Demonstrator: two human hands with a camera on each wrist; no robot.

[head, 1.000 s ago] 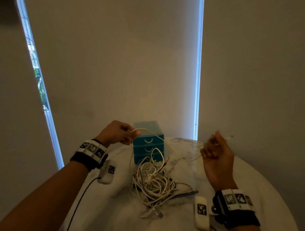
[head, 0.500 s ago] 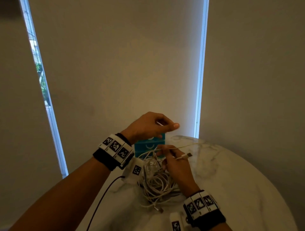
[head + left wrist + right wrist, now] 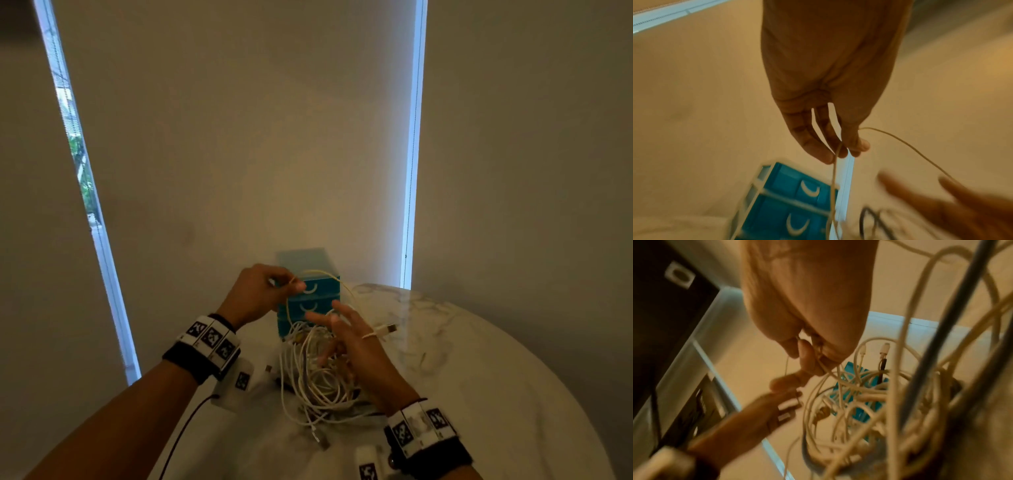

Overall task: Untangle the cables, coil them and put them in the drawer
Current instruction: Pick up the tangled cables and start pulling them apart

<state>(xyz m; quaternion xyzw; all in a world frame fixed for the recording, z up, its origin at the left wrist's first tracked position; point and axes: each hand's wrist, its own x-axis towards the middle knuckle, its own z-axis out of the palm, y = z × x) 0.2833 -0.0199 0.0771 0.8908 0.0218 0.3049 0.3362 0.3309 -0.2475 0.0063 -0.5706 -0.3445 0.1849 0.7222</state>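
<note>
- At the left edge of the head view, a bright window strip runs down between pale blinds.
- Left of centre, the left hand is raised in front of the drawer unit, its fingertips pinching a thin white cable; the left wrist view shows the strand caught at the fingertips and hanging down past the drawers.
- In the middle, against the back wall, stands the teal drawer unit, a small stack of drawers with pale crescent handles, all pushed in.
- Below it, in the lower centre, the tangle of white cables lies heaped on the marble table, touching the foot of the drawers, with one plug end trailing toward the bottom of the frame.
- Just right of centre, the right hand hovers over the heap, fingers spread, with the same thin cable looped round one finger and its USB plug sticking out to the right; motion blur keeps me from saying whether any finger is closed on the strand.
- Further right, a second window strip runs down to the table's far edge.
</note>
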